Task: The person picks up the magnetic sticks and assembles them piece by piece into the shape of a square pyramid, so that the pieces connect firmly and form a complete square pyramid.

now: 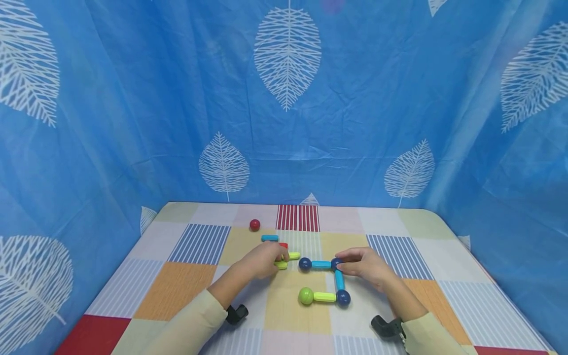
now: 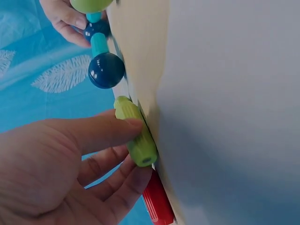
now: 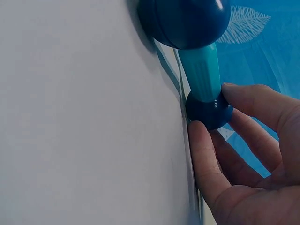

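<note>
While the right hand (image 1: 368, 266) pinches a dark-blue plastic ball (image 1: 336, 264) to steady the rod frame, left hand (image 1: 262, 260) fingers (image 2: 115, 131) grip a lime-green plastic rod (image 2: 136, 137).

Pale cream long sleeves, cuffs at 7 and 5 o'clock; black wrist mounts beneath; left hand (image 1: 262, 261) and right hand (image 1: 368, 266) bare.

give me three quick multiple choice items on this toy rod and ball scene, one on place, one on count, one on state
1. Where does the red ball lie?
A. beyond the left hand
B. inside the chain
C. under the right hand

2. How many dark blue balls are in the chain?
A. one
B. three
C. five

3. What does the right hand do?
A. lies flat
B. pinches a corner ball
C. lifts a rod

Key: 1 A, it sits alone farther up the table. 2 B, the head view shows three plus a green ball. 3 B, thumb and finger close on it.
</note>
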`<state>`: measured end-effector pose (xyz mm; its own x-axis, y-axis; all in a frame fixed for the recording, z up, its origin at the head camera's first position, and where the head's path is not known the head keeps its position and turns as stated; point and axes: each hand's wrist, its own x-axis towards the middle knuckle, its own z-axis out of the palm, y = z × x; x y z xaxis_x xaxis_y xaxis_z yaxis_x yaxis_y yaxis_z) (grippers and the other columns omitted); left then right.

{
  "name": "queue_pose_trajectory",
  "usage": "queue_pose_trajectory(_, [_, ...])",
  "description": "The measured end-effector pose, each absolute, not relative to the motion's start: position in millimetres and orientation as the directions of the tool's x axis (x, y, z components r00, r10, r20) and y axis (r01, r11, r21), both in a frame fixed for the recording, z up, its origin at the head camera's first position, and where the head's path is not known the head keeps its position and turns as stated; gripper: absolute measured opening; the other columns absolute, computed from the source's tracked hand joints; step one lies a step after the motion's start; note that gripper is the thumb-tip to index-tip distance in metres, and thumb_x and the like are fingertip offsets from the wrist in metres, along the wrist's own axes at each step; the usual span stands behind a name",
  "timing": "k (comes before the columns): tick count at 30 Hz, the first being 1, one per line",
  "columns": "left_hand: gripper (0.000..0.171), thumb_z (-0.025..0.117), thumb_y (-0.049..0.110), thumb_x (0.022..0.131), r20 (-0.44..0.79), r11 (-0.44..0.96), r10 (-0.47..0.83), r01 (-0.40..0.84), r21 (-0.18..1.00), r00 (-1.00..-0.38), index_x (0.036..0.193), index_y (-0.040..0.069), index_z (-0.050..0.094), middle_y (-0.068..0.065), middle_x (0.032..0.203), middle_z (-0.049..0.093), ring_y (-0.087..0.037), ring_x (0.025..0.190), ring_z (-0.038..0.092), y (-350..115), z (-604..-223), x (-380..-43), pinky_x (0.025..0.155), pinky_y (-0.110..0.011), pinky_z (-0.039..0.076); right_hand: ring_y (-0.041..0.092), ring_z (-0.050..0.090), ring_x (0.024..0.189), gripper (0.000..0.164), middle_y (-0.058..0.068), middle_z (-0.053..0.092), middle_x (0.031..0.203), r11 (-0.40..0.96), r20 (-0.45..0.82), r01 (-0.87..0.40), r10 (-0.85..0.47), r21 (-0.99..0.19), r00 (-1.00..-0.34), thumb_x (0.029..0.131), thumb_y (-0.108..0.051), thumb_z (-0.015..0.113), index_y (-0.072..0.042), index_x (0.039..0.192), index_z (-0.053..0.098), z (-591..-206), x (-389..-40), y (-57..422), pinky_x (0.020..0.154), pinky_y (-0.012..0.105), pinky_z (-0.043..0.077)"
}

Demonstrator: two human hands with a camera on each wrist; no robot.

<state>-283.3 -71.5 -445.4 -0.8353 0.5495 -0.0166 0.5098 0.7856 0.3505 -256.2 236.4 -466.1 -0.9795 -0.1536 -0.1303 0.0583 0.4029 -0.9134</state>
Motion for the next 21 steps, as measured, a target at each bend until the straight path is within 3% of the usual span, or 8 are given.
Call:
queue_pose_trajectory(6, [0.032,0.078,0.001,0.084,-0.032,0.746,0.563,0.491,0.451,-0.826,0.113,0.015,0.077,0.001,0.101,0.072,-0.011,0.088,0.059,-75.0,-446.8,-281.9,0.087,-0.031,0.058,0.018,0.070,0.102,0.038,0.013,0.073,0.116,0.400,-0.131,0.058,-0.156,-0.915,-0.979,0.086,-0.010,0.081,0.000,0.121,0.072,-467.3,-258.3,236.6,0.084,0.031,0.061])
queue_pose_trajectory(13, [0.027,0.079,0.007,0.086,0.013,0.651,0.604,0.503,0.568,-0.797,0.112,0.013,0.075,0.002,0.094,0.070,-0.010,0.082,0.061,-78.9,-448.0,-278.3,0.072,-0.022,0.055,0.017,0.068,0.099,0.037,0.012,0.073,0.116,0.382,-0.126,0.051,-0.173,-0.923,-0.977,0.086,-0.010,0.081,0.000,0.121,0.072,-468.1,-257.8,237.2,0.083,0.031,0.061])
queue_pose_trajectory(21, [0.030,0.077,0.009,0.090,-0.006,0.526,0.610,0.399,0.752,-0.793,0.118,0.018,0.073,0.000,0.099,0.069,-0.014,0.087,0.067,-77.4,-451.8,-271.7,0.074,-0.027,0.058,0.017,0.067,0.098,0.036,0.009,0.074,0.112,0.391,-0.139,0.073,-0.141,-0.917,-0.980,0.084,-0.012,0.083,-0.003,0.118,0.075,-468.6,-258.8,237.7,0.082,0.029,0.060])
